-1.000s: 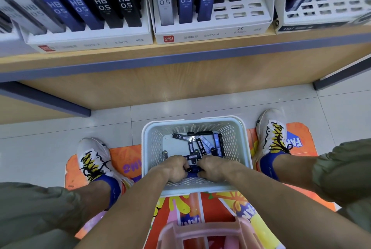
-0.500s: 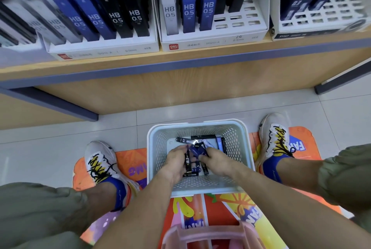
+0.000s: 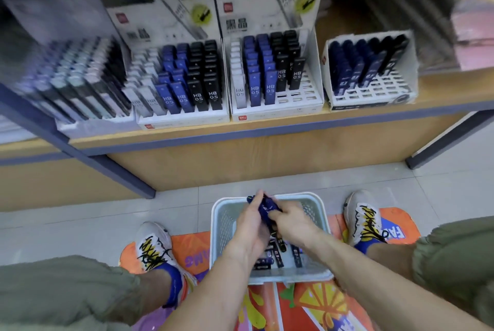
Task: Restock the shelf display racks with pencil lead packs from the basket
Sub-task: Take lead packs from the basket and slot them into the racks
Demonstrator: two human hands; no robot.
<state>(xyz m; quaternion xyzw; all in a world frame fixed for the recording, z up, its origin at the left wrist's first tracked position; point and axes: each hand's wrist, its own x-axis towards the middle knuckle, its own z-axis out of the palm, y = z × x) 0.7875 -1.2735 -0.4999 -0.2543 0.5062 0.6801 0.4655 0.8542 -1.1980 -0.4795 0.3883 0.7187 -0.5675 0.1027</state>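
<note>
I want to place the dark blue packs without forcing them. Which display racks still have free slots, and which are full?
Free slots: the front right of the middle white rack, before its black packs, and the front rows of the right-hand rack, before its dark blue packs. The left white rack looks filled to its front edge.

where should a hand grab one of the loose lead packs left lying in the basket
Take a loose lead pack across its two long narrow edges, near the middle, coming straight down from above. The packs lie flat on the floor of the basket, slim and long, and the basket walls block any sideways approach. Both the left hand and right hand already grip a bundle of packs.
</note>
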